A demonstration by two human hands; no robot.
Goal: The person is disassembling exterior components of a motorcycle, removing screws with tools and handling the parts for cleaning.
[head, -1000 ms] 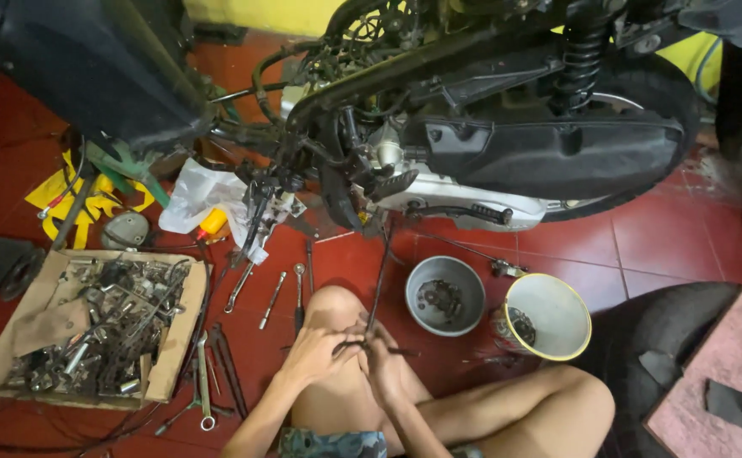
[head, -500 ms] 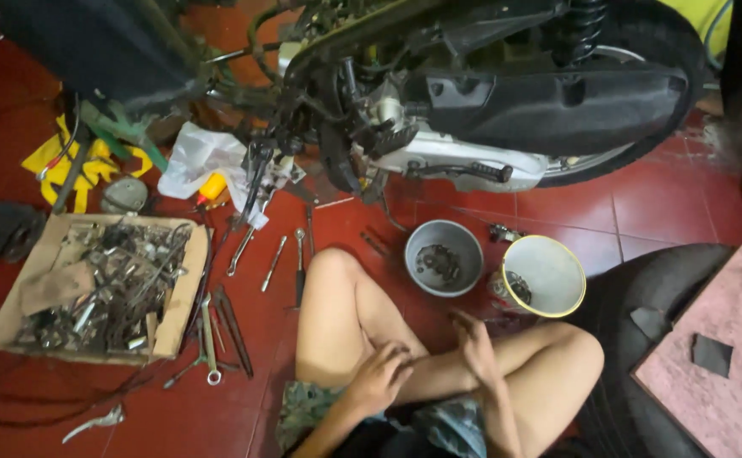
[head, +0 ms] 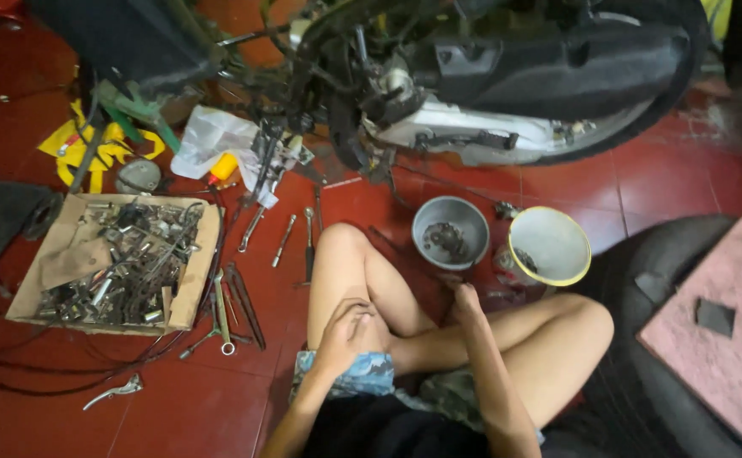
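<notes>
Head view looks down on a person seated cross-legged on a glossy red tiled floor [head: 642, 187]. Left hand [head: 345, 331] rests on the bare left thigh, its fingers [head: 356, 312] curled together over the skin and holding nothing that shows. Right hand [head: 466, 298] reaches toward the floor at the right shin; its fingers are bunched at the tips, but whether they pinch anything I cannot tell, as the spot is dark and small.

Nearest the right hand, at about twelve o'clock from it and just beyond the fingertips, stands a round grey metal bowl [head: 450, 231] with dark, greasy small parts in its bottom. At about two o'clock from that hand, just beside the grey bowl, lies a white plastic bowl with a yellow rim [head: 549, 246], tilted on its side, its smooth inside facing the camera.

At nine o'clock from the left hand, well apart, sits a shallow brown cardboard box [head: 197, 254] heaped with dull steel bolts, sockets and fittings. Between box and knee lie long slim metal wrenches and screwdrivers [head: 234, 305] in a loose row. At twelve o'clock looms a black scooter with a silvery engine casing [head: 473, 127], its panels stripped. A worn pink mat [head: 727, 339] lies at three o'clock.
</notes>
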